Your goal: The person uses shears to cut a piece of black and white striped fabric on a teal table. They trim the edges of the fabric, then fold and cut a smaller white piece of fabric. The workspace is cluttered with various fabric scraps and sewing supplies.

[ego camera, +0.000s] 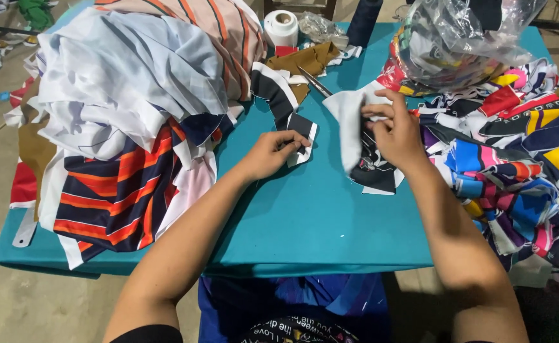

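My left hand rests on the teal table and pinches the end of a black-and-white fabric strip that runs back toward the cloth heap. My right hand grips a white-and-black fabric piece, holding its upper edge bunched between the fingers just above the table. The two hands are a short way apart near the table's middle. A pair of scissors lies on the table behind the hands.
A tall heap of striped and white cloth fills the left side. Colourful fabric scraps cover the right, with a clear plastic bag behind them. A white tape roll and brown cloth sit at the back.
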